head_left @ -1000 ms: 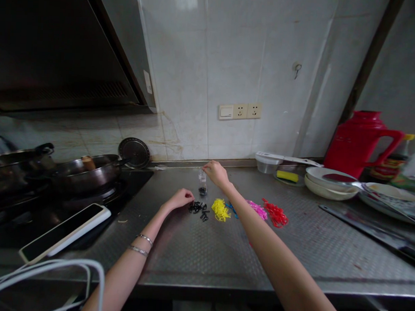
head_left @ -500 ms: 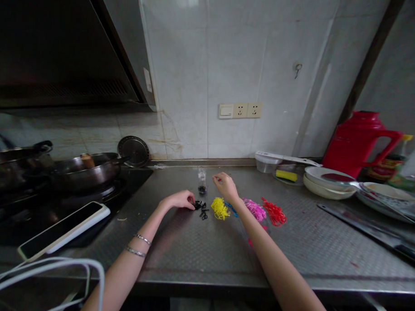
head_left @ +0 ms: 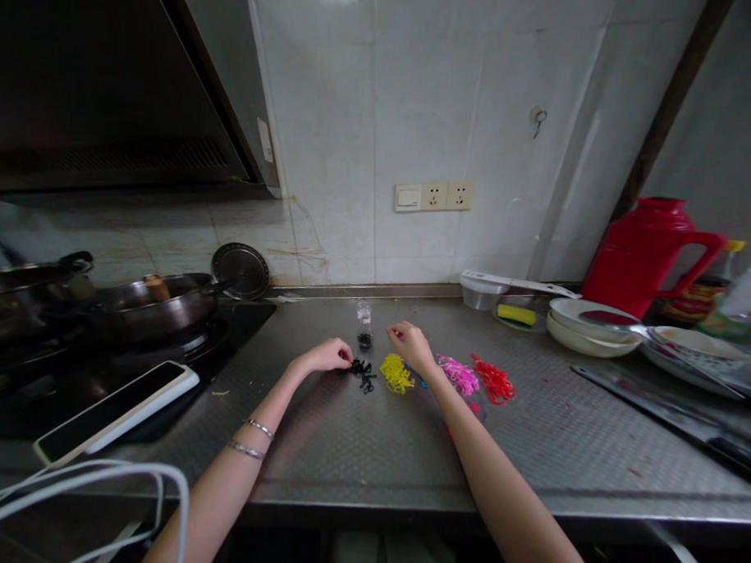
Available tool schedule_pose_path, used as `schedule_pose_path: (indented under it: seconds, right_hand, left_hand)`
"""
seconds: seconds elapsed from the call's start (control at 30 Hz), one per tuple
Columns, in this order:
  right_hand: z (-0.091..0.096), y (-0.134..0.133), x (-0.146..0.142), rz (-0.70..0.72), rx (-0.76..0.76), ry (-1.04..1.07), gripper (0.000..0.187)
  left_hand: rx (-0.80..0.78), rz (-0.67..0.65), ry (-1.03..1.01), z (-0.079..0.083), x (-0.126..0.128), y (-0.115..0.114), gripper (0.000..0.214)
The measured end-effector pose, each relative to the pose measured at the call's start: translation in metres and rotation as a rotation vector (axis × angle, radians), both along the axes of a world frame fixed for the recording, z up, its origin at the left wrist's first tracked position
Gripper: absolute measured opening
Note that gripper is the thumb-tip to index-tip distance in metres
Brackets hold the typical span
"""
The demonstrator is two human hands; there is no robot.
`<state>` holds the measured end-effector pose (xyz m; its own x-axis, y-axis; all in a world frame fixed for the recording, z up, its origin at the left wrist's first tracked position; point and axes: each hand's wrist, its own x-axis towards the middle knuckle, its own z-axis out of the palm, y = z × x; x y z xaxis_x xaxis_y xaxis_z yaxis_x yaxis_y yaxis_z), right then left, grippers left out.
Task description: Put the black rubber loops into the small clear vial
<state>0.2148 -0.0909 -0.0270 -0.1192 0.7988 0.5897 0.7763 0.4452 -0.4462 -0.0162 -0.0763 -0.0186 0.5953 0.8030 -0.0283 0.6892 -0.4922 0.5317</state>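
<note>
The head view looks down on a metal tabletop (head_left: 320, 456), with the left hand (head_left: 331, 356) at the left edge of a pile of black bands (head_left: 365, 378). Its grip is drawn in, fingertips close together against the pile; whether a band is pinched there is too small to make out. The right hand (head_left: 409, 343) hangs just beyond the yellow bands (head_left: 397, 374), fingers curled inward, and what its grip may hold cannot be made out either. Between the two hands and a little farther back, a clear bottle (head_left: 364, 322) stands upright with dark pieces at its bottom, touched by neither hand. Some blue bands (head_left: 424, 384) show beside the right forearm, which partly hides them. Farther right lie pink bands (head_left: 458, 375), then red bands (head_left: 494, 380) just beside them.
</note>
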Motion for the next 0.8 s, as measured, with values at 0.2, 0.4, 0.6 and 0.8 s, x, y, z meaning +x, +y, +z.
schedule_pose_path:
  seconds: [0.2, 0.4, 0.6, 0.8]
  right_hand:
    - [-0.002, -0.002, 0.001, -0.01, -0.014, -0.016, 0.026]
    - [0.0, -0.003, 0.001, -0.009, -0.014, -0.062, 0.026]
    - [0.001, -0.004, 0.001, -0.011, -0.024, -0.077, 0.025]
    - [0.001, -0.004, 0.002, -0.01, -0.01, -0.074, 0.025]
  left_hand:
    - [0.041, 0.012, -0.05, 0.003, -0.001, 0.0, 0.023]
    - [0.094, 0.069, -0.12, 0.006, -0.004, 0.002, 0.022]
    - [0.262, 0.171, -0.219, 0.035, -0.011, 0.008, 0.022]
    - [0.615, 0.204, -0.128, 0.09, -0.002, 0.017, 0.02]
